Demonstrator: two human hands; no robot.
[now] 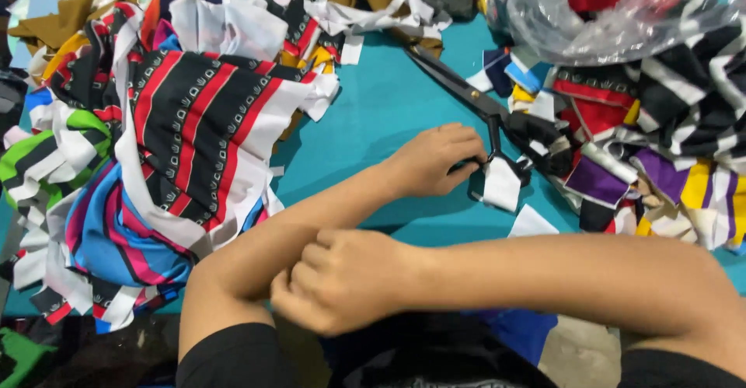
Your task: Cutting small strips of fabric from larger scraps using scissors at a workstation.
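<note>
Scissors tips under fabric scraps

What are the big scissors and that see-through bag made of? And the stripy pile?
The scissors look like dark metal: long thin blades with a dull sheen. The bag seems thin clear plastic, shiny and crinkled, showing the cloth inside. The stripy pile looks like soft woven or knitted fabric, matte, folded and draped. The left hand touches the scissors' handle.

one head-worn view, looking steeply down and forward from close above the person's crossed forearms onto a teal table; fabric scrap piles fill its left, right and far edges.
</note>
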